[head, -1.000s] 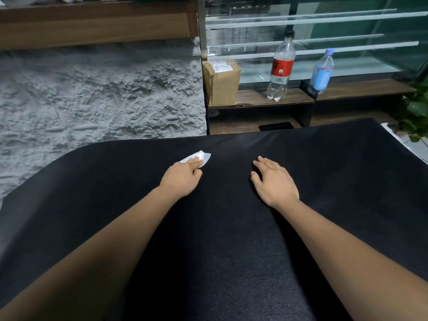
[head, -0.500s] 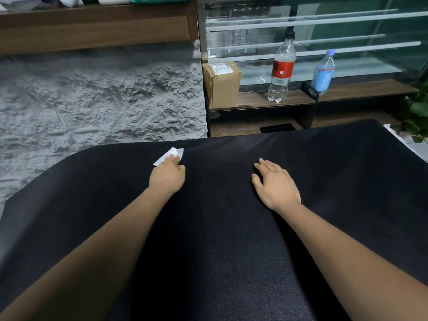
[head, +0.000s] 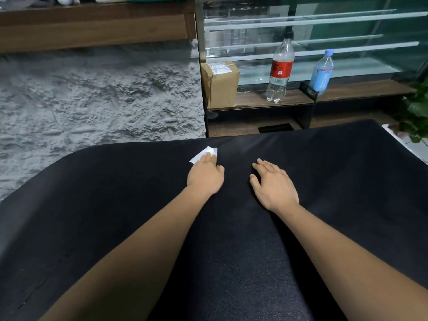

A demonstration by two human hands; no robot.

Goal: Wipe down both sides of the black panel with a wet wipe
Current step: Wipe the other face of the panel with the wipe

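Note:
The black panel [head: 231, 262] lies flat and fills the lower part of the head view; its far edge runs just beyond my hands. My left hand [head: 205, 176] presses a small white wet wipe [head: 205, 152] against the panel near that far edge. Its fingers lie over the wipe, and only the wipe's far end shows. My right hand [head: 273, 185] rests flat on the panel to the right, fingers spread, about a hand's width from the left hand and holding nothing.
Beyond the panel are a rough grey wall [head: 92, 100] and a wooden shelf unit [head: 266, 101]. The shelf holds a cardboard box [head: 221, 84], a red-labelled bottle [head: 280, 70] and a blue-labelled bottle [head: 322, 72]. A green plant [head: 416, 112] stands at the right edge.
My left hand slid the wipe left along the far edge, then back right, and is now closer to the right hand. The right hand stayed in place.

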